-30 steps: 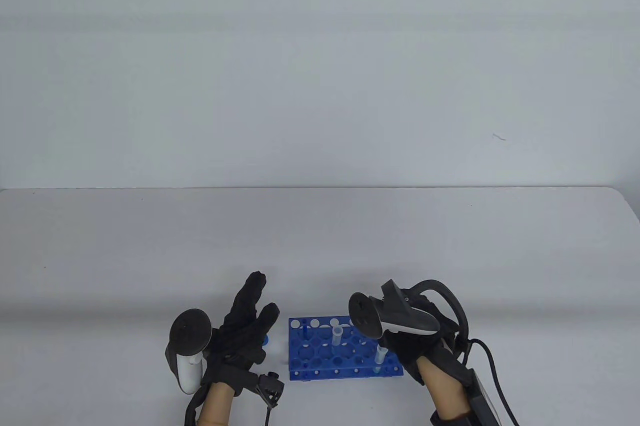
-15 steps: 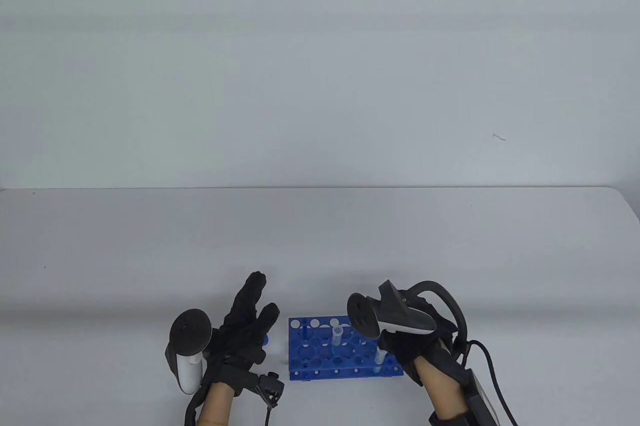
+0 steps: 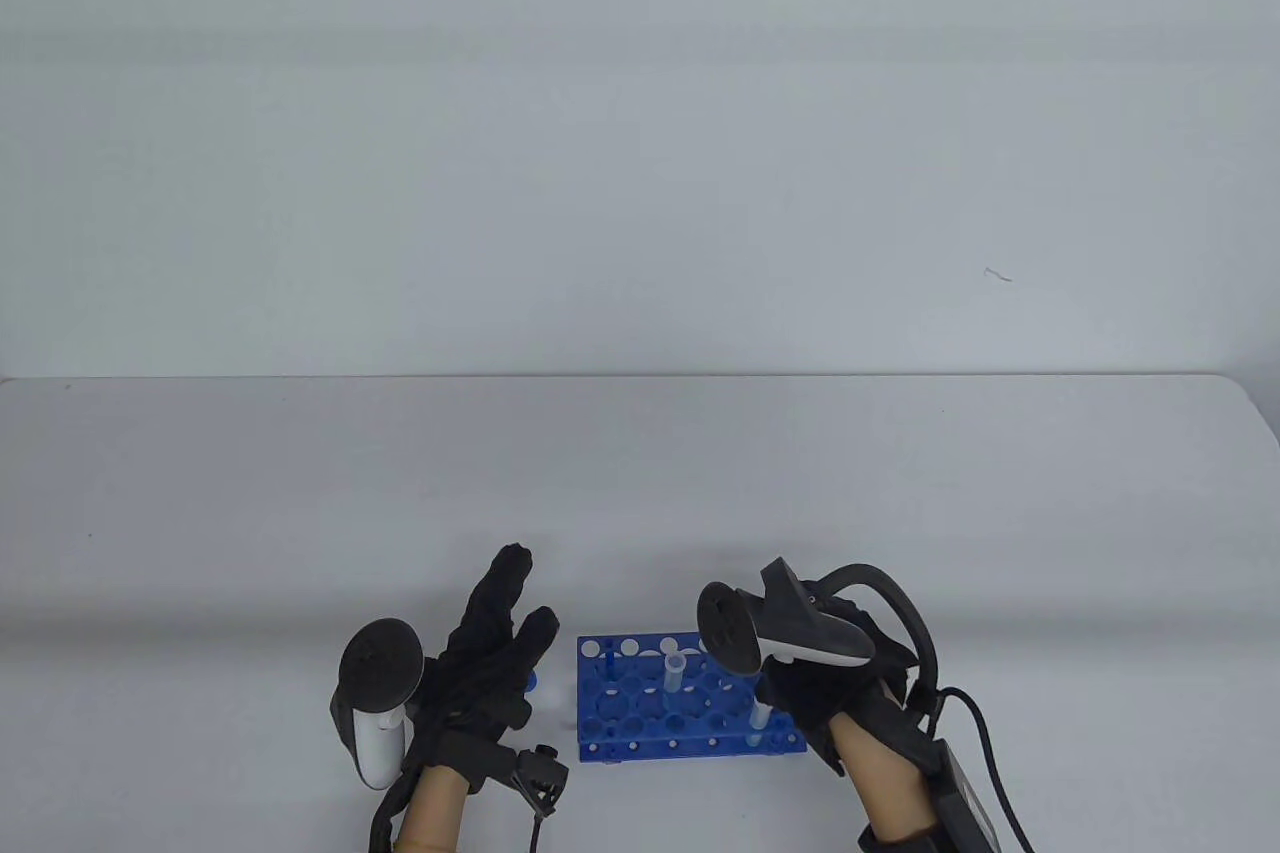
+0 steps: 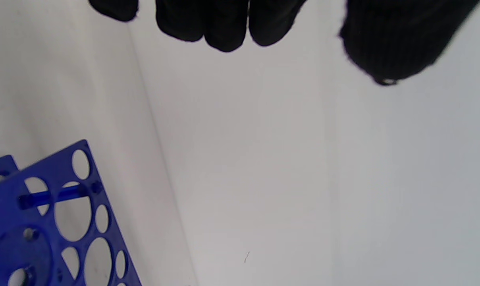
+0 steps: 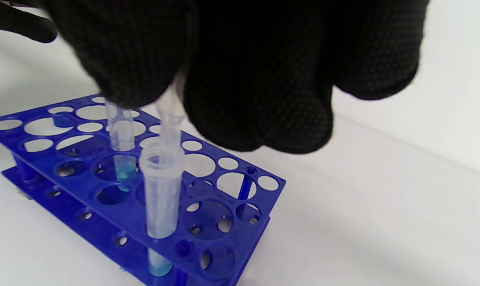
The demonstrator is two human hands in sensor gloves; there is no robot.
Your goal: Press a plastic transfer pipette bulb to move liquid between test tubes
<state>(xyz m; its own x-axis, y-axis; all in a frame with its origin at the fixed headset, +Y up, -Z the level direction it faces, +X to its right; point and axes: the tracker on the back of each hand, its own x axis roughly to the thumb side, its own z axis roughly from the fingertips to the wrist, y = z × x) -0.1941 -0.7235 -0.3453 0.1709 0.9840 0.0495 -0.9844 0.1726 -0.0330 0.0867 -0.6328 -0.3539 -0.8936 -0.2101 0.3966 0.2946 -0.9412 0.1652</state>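
The right hand (image 5: 240,71), in a black textured glove, is closed around the upper part of a translucent plastic pipette (image 5: 169,115), whose bulb is hidden inside the grip. The pipette stem is lowered into the open mouth of the nearer test tube (image 5: 160,198), a clear plastic tube with a little blue liquid at its bottom. A second tube (image 5: 121,147), also holding blue liquid, is seated one row farther back. Both tubes are carried upright in a blue plastic rack (image 3: 600,728) pierced with round holes of several sizes, placed on the white tabletop (image 3: 640,483). The left hand (image 3: 490,653) is held open just left of the rack, fingers (image 4: 224,24) spread and gripping nothing. A small blue object (image 3: 534,681) is partly hidden behind its fingers and cannot be identified. A tracker (image 3: 378,693) is strapped to the back of the left hand.
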